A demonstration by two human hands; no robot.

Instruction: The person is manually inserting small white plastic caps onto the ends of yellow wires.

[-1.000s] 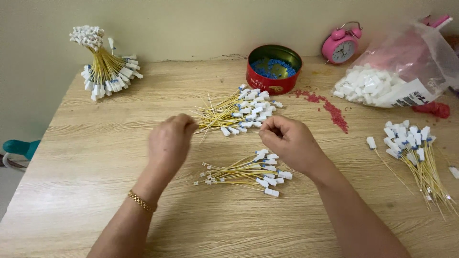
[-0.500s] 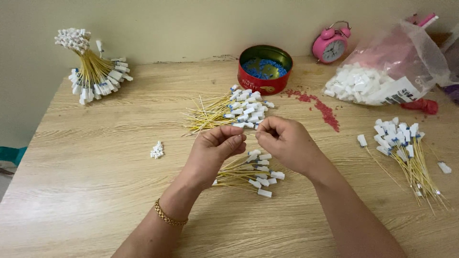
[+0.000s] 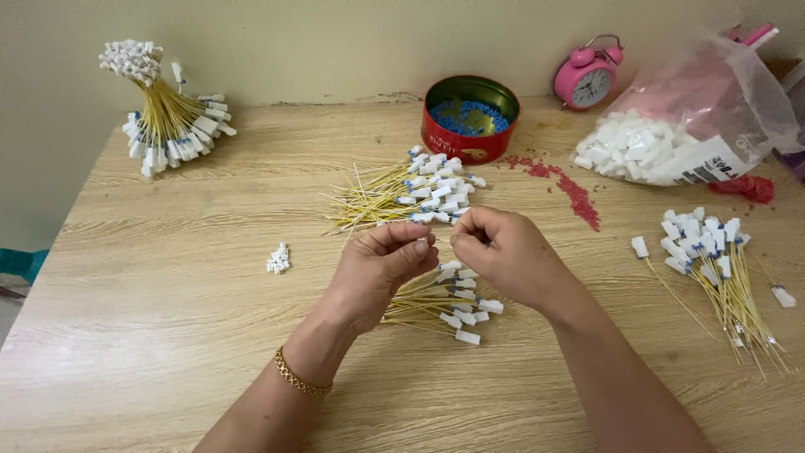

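My left hand (image 3: 381, 267) and my right hand (image 3: 507, 256) meet over the middle of the wooden table (image 3: 168, 335), fingertips pinched together on a small white connector piece between them. Under them lies a small pile of thin yellow wires with white plugs (image 3: 444, 304). A larger pile of the same wires (image 3: 415, 195) lies just beyond the hands. A small cluster of white plugs (image 3: 277, 258) sits to the left of my left hand.
A red round tin with blue bits (image 3: 470, 117) stands at the back. A pink alarm clock (image 3: 587, 80), a plastic bag of white plugs (image 3: 671, 143), a bundle of wires (image 3: 163, 117) at back left, another wire pile (image 3: 713, 260) at right.
My left hand has moved right from the small white cluster to meet my right hand; both now pinch a small piece together.
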